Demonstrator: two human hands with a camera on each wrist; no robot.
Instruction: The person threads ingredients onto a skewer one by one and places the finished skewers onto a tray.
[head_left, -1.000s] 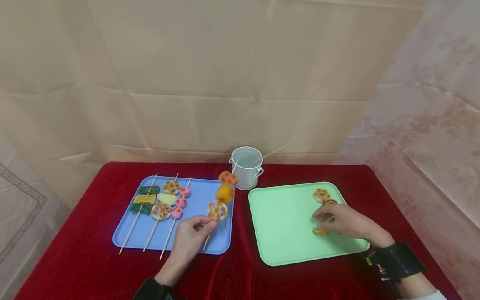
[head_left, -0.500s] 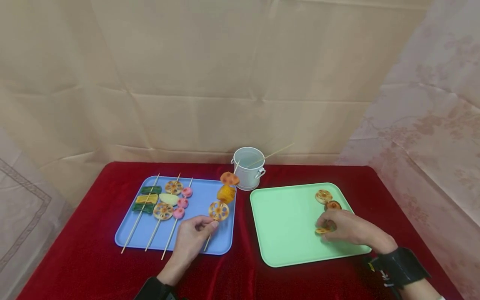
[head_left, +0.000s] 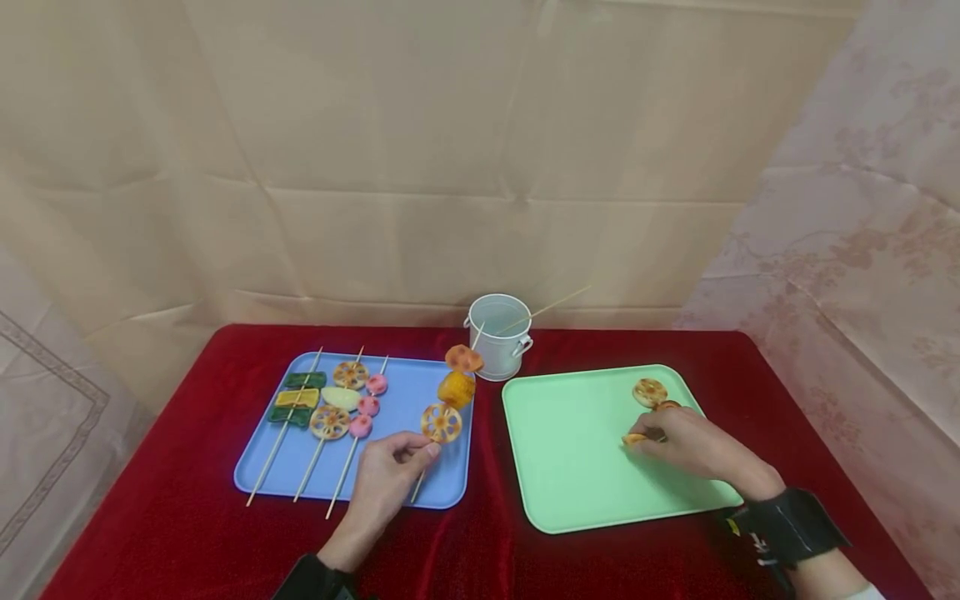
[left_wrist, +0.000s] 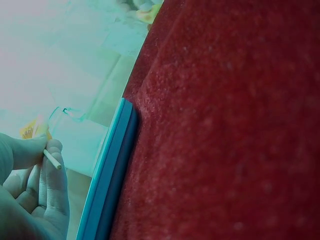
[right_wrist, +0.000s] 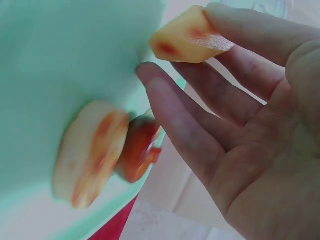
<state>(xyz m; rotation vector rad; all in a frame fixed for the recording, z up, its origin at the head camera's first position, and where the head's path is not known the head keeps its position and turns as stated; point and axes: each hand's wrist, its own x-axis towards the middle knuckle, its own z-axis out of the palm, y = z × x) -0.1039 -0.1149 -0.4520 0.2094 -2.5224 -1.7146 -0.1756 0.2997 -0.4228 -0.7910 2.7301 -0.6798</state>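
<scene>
My left hand (head_left: 390, 479) pinches the lower stick of a food skewer (head_left: 441, 423) threaded with a lotus root slice, a corn piece and an orange spotted piece. It hangs over the right part of the blue tray (head_left: 408, 379); the stick end (left_wrist: 52, 160) pokes out past the thumb in the left wrist view. My right hand (head_left: 686, 446) pinches a yellowish piece with brown spots (right_wrist: 185, 40) between thumb and fingertips, over the green tray (head_left: 570, 467). Close to that hand lie a browned pale round slice (head_left: 649, 392) and a glossy reddish-brown piece (right_wrist: 140, 147), partly hidden in the head view.
Three loaded skewers lie on the blue tray's left: green-and-yellow pieces (head_left: 297, 398), lotus slices with a pale oval (head_left: 341, 397), and pink balls (head_left: 368, 406). Behind, between the trays, stands a white bucket (head_left: 498, 354) with a thin stick (head_left: 558, 302) leaning out. Red cloth (head_left: 187, 450) covers the table.
My right hand has taken hold of the yellowish spotted piece and shifted it slightly up and left in the head view. The left hand keeps the skewer in nearly the same place.
</scene>
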